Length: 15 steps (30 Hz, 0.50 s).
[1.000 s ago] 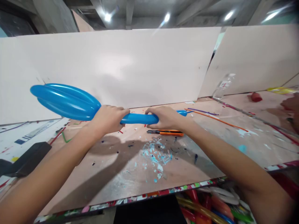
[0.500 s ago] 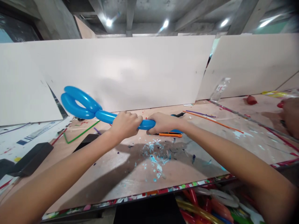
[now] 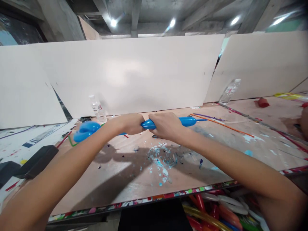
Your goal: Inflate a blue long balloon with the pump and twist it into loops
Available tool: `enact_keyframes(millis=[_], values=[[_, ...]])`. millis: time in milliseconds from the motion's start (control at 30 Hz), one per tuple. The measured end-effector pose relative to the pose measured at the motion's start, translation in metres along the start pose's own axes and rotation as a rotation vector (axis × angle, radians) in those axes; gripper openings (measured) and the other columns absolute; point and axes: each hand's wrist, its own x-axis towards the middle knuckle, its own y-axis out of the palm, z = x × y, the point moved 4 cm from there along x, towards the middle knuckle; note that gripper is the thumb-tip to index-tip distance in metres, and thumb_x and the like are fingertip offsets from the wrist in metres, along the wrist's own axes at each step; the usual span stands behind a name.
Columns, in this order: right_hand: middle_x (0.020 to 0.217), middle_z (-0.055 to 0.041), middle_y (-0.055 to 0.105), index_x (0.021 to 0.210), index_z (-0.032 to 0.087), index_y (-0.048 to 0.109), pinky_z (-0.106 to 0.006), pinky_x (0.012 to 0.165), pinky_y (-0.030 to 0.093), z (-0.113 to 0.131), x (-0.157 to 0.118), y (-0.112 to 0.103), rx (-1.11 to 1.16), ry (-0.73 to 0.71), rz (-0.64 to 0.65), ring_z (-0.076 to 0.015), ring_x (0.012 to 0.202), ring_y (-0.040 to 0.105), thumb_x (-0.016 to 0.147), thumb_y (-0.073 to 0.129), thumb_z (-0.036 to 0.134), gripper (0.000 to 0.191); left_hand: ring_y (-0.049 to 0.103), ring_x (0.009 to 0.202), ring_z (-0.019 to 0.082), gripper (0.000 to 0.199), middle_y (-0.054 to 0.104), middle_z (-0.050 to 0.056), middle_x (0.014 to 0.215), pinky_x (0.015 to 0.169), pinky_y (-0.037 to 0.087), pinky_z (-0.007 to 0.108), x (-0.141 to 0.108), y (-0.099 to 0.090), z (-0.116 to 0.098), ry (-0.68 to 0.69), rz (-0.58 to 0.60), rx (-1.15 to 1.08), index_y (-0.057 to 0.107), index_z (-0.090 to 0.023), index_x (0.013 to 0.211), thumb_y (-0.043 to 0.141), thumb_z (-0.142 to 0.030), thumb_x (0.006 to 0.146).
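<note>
A long blue modelling balloon stretches across both hands above the table. My left hand is closed around it, with the twisted loops at its far end hanging left, partly behind my forearm. Close beside it, my right hand also grips the balloon, and a short bulge shows between the two fists. To the right of that hand the inflated part ends in a thin, limp blue tail. My fingertips are mostly hidden behind the balloon and hands.
Clear plastic bottles stand at left and right before white panels. An orange uninflated balloon lies on the paint-spotted table. Black blocks sit left. Several balloons lie below the edge. Another person's hand shows far right.
The looped end has swung down and behind my left forearm, uncovering the left bottle. My fists have come closer together, and the balloon's tail now shows to the right.
</note>
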Motion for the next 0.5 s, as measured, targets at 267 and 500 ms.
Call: enact_keyframes(millis=[267, 500], values=[[0.109, -0.0149, 0.059, 0.117, 0.016, 0.052, -0.04, 0.08, 0.034, 0.002, 0.004, -0.029, -0.152, -0.14, -0.38, -0.0278, 0.096, 0.051, 0.091, 0.043, 0.027, 0.029, 0.053, 0.047, 0.017, 0.036, 0.055, 0.002, 0.053, 0.051, 0.047, 0.032, -0.004, -0.026, 0.021, 0.102, 0.341, -0.811, 0.063, -0.018, 0.082, 0.052, -0.053, 0.081], [0.089, -0.0076, 0.063, 0.102, 0.017, 0.056, -0.032, 0.064, 0.04, -0.031, 0.007, -0.047, 0.536, -0.03, 0.133, -0.0193, 0.074, 0.055, 0.083, 0.057, 0.046, 0.034, 0.059, 0.056, 0.02, 0.032, 0.063, 0.009, 0.066, 0.057, 0.05, 0.036, -0.009, -0.044, 0.034, 0.181, -0.042, -0.743, 0.069, -0.019, 0.085, 0.058, -0.049, 0.079]])
